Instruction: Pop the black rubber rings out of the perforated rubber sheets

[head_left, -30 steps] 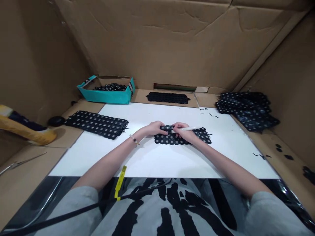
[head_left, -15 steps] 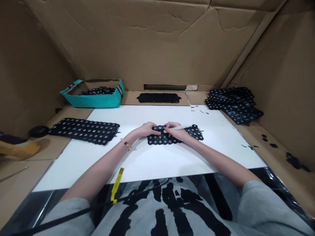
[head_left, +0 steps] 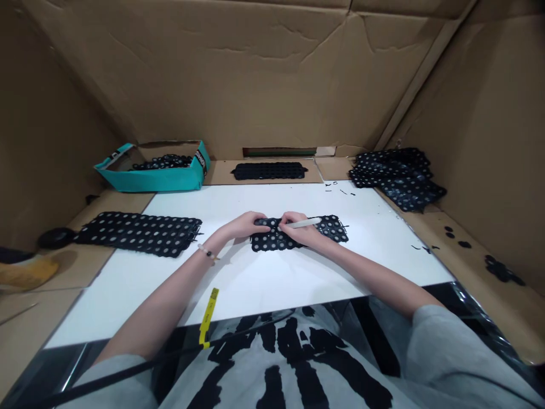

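Observation:
In front of me a black sheet dotted with pale round spots [head_left: 272, 243] lies on the white board [head_left: 238, 278]. My left hand [head_left: 244, 225] grips its upper left edge, thumb on top and fingers partly hidden behind it. A white pen-like tool [head_left: 306, 222] slants through the closed fingers of my right hand [head_left: 300, 226]. Its tip is down at the middle of the sheet, too small to make out. The right end of the sheet shows beyond my right hand, with thin black tabs sticking out.
A second dotted sheet [head_left: 140, 233] lies to the left. A teal box [head_left: 157, 180] holds more black pieces at the back left. A folded black strip [head_left: 269, 170] lies at the back, and a pile of dotted sheets [head_left: 398, 176] at the back right. Black scraps [head_left: 502, 268] lie on the right cardboard.
The whole view has shifted slightly. The pen-like tool's tip and my right fingers have moved a little over the sheet; my left hand keeps its hold.

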Tool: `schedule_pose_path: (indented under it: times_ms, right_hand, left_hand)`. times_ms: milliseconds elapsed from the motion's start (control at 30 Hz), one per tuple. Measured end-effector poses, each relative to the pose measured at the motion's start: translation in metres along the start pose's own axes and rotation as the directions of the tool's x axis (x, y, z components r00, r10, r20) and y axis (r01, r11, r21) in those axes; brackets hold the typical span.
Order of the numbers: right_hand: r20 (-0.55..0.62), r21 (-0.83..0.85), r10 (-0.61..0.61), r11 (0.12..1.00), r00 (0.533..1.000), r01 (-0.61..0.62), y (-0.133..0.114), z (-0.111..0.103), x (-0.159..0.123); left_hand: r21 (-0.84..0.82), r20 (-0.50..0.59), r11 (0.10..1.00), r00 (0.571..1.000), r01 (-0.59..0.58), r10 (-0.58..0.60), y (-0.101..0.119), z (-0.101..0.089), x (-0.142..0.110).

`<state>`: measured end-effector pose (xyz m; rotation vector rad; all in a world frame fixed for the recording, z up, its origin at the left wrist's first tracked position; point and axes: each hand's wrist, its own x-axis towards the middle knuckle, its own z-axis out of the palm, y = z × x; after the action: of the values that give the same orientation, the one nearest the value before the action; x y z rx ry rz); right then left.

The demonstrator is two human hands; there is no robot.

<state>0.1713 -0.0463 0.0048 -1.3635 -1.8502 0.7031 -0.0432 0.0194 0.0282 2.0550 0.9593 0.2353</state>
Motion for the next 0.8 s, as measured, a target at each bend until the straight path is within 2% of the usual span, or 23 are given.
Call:
schedule_pose_path:
  times_ms: [67, 133, 200, 300, 467, 800]
  right_hand:
    - [0.091, 0.086, 0.098, 0.991, 0.991, -0.106, -0.004, -0.009, 0.001]
    - [0.195, 0.2, 0.168, 0.958, 0.966, -0.207, -0.009, -0.014, 0.005]
    - [0.213, 0.306, 0.187, 0.92, 0.959, -0.247, -0.012, -0.014, 0.011]
    - [0.164, 0.41, 0.168, 0.884, 0.972, -0.222, -0.012, -0.002, 0.02]
    - [0.137, 0.373, 0.154, 0.907, 0.978, -0.195, -0.005, 0.017, 0.023]
    - [0.106, 0.338, 0.105, 0.931, 0.989, -0.136, 0.003, 0.017, 0.014]
  left_hand:
    - [0.031, -0.076, 0.999, 0.997, -0.007, 0.009, -0.002, -0.002, -0.004]
    - [0.018, -0.096, 1.0, 0.995, -0.007, 0.009, -0.005, -0.001, -0.007]
    - [-0.016, -0.104, 1.0, 0.994, -0.021, 0.019, -0.01, 0.001, -0.009]
    - [-0.061, -0.165, 0.998, 0.986, -0.025, 0.014, -0.017, 0.007, -0.008]
    - [-0.113, -0.2, 0.993, 0.98, -0.039, 0.015, -0.023, 0.014, -0.008]
    - [-0.191, -0.195, 0.981, 0.981, -0.018, -0.021, -0.02, 0.02, -0.009]
